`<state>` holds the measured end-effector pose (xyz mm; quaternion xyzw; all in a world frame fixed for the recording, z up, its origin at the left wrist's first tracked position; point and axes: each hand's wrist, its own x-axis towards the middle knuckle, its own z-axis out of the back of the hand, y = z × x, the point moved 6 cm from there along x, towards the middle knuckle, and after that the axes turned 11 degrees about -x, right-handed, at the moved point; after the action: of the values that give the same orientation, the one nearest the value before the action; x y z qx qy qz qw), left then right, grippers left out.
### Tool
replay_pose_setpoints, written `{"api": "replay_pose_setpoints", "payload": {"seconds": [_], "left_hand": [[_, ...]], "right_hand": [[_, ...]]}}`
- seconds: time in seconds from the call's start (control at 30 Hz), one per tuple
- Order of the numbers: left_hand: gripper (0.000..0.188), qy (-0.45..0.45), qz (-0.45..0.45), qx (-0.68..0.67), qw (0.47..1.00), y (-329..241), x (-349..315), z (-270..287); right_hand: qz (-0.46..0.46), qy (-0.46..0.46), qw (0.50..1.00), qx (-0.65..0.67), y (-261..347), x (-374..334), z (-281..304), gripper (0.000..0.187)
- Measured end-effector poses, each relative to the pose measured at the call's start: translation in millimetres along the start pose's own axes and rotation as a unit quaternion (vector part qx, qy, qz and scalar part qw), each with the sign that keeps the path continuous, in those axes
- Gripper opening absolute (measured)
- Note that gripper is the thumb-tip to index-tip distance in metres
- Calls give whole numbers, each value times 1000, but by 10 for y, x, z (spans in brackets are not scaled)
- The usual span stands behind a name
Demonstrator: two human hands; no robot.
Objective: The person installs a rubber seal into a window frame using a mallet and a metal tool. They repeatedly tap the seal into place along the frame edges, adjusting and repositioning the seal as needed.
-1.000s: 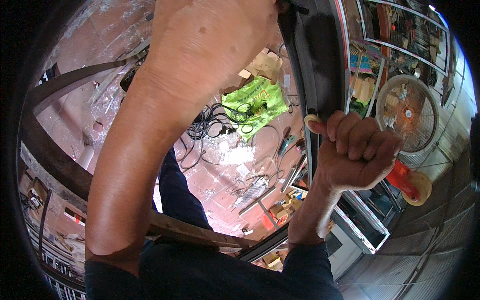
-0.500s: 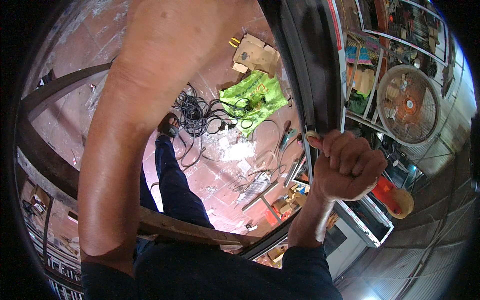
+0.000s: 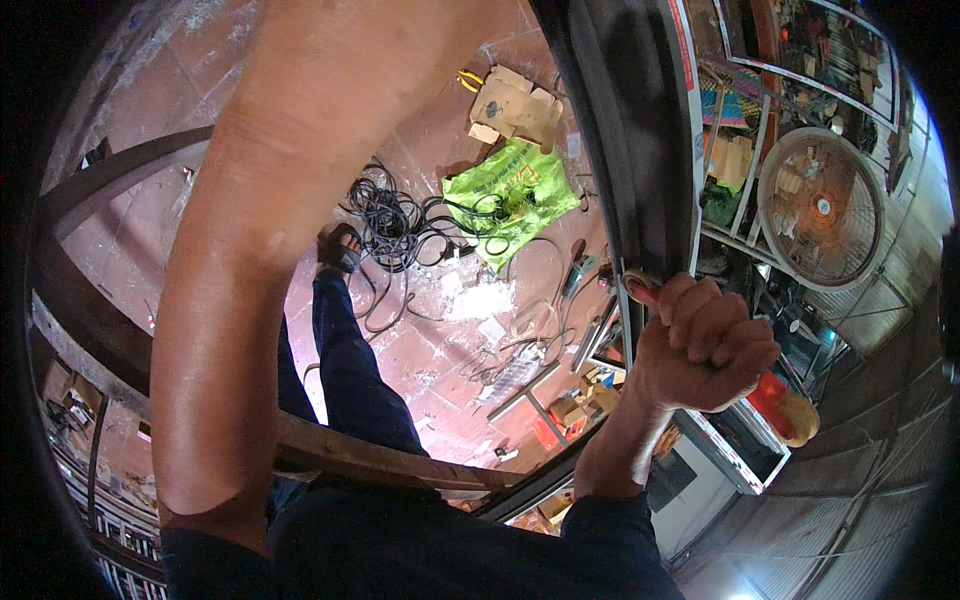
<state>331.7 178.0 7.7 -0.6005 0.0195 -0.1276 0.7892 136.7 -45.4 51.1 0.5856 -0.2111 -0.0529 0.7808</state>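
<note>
My right hand point(image 3: 702, 345) is a closed fist around a red tool with a tan, rounded end point(image 3: 790, 408). That end sticks out past the little-finger side. A small reddish and tan part point(image 3: 640, 290) shows at the other side of the fist, close to a long dark frame bar point(image 3: 640, 150). The working end is not clear, so I cannot tell the tool's exact kind. My left forearm point(image 3: 225, 330) reaches up across the picture, and its hand lies beyond the upper edge, out of sight.
A curved metal beam point(image 3: 390, 458) crosses before my body. On the tiled floor lie a coiled black cable point(image 3: 385, 225), a green plastic bag point(image 3: 515, 195), a flattened cardboard box point(image 3: 515, 108) and yellow-handled pliers point(image 3: 470, 80). A round fan point(image 3: 822, 207) stands at right.
The view has shifted slightly. My right fist has moved a little right and down along the dark bar, the red tool still in it. My left arm stays raised.
</note>
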Motion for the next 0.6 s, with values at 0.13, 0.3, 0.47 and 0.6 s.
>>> {"api": "replay_pose_setpoints", "payload": {"seconds": [0.13,0.3,0.47,0.6], "left_hand": [[18,-70,-105,87,988,-104,-74,-68],[17,-70,-110,11,991,101,-18,-102],[16,-68,-184,-29,980,166,-8,-122],[14,-59,-240,36,968,-55,-123,-93]], "right_hand": [[-4,18,1000,-17,11,-29,7,50],[-13,20,1000,20,13,-80,74,50],[-22,-1,1000,17,-12,-251,225,49],[-14,-14,1000,18,0,-382,396,43]]}}
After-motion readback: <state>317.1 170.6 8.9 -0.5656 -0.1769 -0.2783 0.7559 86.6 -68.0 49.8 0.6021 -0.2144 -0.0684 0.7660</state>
